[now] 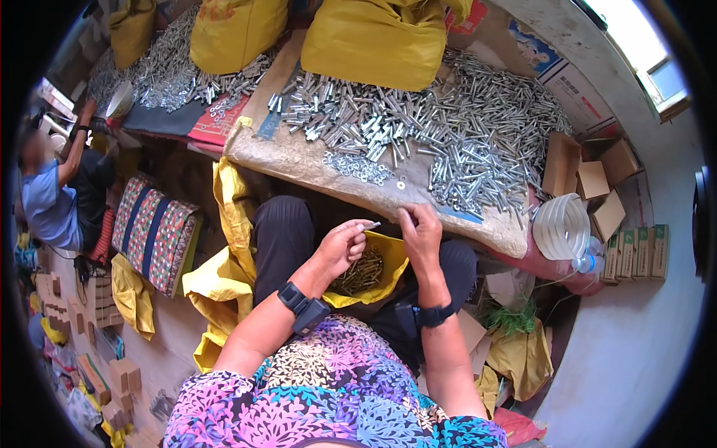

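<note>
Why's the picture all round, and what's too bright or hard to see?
In the head view, the fisheye lens makes the picture round; the window glares white at upper right; shadow darkens the space under the table; the small metal piece in the left hand shows little detail.

A small silvery bolt point(373, 225) — slim, straight, partly hidden by fingers — is pinched in the left hand point(343, 246), lying crosswise, its free end toward the right hand point(423, 233), apart from it.
</note>
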Action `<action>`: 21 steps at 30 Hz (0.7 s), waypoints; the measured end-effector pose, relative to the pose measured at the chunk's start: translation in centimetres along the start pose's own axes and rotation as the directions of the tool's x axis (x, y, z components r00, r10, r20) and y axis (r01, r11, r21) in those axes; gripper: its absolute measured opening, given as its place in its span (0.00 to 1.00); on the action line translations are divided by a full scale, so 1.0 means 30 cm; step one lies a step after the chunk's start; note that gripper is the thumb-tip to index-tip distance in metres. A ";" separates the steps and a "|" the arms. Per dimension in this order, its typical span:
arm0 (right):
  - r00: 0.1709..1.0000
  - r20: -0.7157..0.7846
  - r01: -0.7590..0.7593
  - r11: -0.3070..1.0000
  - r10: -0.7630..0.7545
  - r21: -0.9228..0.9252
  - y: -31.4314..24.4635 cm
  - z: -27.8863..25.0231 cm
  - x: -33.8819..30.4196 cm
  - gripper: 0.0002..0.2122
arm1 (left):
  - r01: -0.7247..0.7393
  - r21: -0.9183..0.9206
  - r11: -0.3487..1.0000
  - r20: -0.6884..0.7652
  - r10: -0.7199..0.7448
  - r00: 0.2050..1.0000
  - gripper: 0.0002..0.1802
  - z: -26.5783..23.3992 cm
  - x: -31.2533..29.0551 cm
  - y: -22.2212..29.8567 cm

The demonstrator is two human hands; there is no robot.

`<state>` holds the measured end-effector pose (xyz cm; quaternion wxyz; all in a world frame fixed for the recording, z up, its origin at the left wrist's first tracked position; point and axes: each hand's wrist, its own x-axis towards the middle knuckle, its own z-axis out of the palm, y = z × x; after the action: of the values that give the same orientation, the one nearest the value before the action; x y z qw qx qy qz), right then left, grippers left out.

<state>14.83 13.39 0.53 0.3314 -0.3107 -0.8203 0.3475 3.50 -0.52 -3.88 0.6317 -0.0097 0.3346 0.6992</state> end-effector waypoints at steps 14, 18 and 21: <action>0.993 -0.026 0.094 0.919 -0.112 -0.384 0.089 0.055 0.151 0.04 | 0.013 -0.123 0.992 -0.022 -0.016 1.000 0.07 0.005 0.029 0.021; 0.987 0.027 0.161 0.974 -0.159 -0.160 0.030 0.043 0.099 0.02 | -0.004 -0.149 0.989 -0.022 0.001 1.000 0.06 0.002 0.018 0.009; 0.984 0.077 0.163 0.986 -0.160 -0.034 -0.018 0.059 0.029 0.03 | -0.023 -0.146 0.989 -0.029 0.019 0.999 0.06 0.013 0.011 0.000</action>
<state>12.82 13.09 0.29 0.3215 -0.2366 -0.8613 0.3142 3.58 -0.05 -3.73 0.6174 -0.0621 0.2911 0.7281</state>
